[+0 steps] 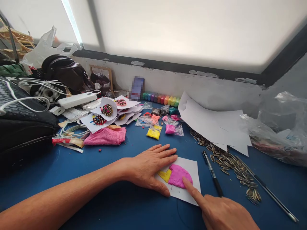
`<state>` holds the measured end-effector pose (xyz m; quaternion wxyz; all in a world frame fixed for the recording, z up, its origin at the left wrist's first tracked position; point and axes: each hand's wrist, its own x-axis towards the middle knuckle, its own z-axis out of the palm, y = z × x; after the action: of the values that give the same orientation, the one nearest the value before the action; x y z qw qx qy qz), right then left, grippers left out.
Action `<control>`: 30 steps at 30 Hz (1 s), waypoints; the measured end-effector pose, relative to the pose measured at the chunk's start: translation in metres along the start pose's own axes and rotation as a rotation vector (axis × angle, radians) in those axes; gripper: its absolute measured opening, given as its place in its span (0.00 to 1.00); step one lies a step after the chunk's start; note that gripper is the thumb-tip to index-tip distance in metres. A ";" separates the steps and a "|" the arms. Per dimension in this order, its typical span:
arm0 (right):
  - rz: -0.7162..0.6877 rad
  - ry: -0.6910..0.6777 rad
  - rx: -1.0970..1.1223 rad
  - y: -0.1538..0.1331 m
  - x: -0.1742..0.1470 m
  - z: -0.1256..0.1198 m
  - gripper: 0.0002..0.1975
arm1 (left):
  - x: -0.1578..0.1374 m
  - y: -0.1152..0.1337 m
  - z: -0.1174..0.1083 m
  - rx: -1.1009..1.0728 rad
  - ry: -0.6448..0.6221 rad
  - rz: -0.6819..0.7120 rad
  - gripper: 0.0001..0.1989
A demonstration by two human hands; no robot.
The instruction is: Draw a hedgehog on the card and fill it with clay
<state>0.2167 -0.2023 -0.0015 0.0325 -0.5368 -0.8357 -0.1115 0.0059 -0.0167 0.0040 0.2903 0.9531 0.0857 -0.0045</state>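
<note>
A small sheet of white paper (pixel 194 172) lies on the blue table, bearing a flattened patch of pink modelling clay (pixel 178 174) joined at its left to a smaller patch of yellow clay (pixel 165 175). Two short drawn legs show below the pink patch. My left hand (pixel 153 166) rests flat across the paper's left side, fingers stretched out and holding nothing. With its index finger extended, my right hand (pixel 223 210) touches the lower right of the pink clay. Its other fingers are curled under, and their inside is hidden.
Sunflower seeds (pixel 230 163), a black pen (pixel 213 174) and another pen (pixel 268 191) lie at right, near white sheets (pixel 216 124). Bagged yellow clay (pixel 154 132) and pink clay (pixel 170 129) sit behind. Finished paper pieces (pixel 105 111), a pink cloth (pixel 105 135) and a black bag (pixel 24 127) are left.
</note>
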 end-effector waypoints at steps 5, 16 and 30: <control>0.044 0.006 0.034 0.001 0.002 -0.004 0.38 | 0.000 0.001 0.000 0.010 -0.008 -0.008 0.50; 0.086 0.077 -0.002 -0.002 0.012 -0.003 0.20 | 0.000 0.000 -0.001 -0.002 -0.017 0.005 0.50; 0.092 0.218 0.000 -0.014 0.036 0.006 0.18 | 0.000 0.000 0.001 0.021 -0.004 0.023 0.47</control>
<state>0.1891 -0.1747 -0.0033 0.1282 -0.5594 -0.8016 -0.1675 0.0058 -0.0176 0.0036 0.2806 0.9570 0.0743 -0.0038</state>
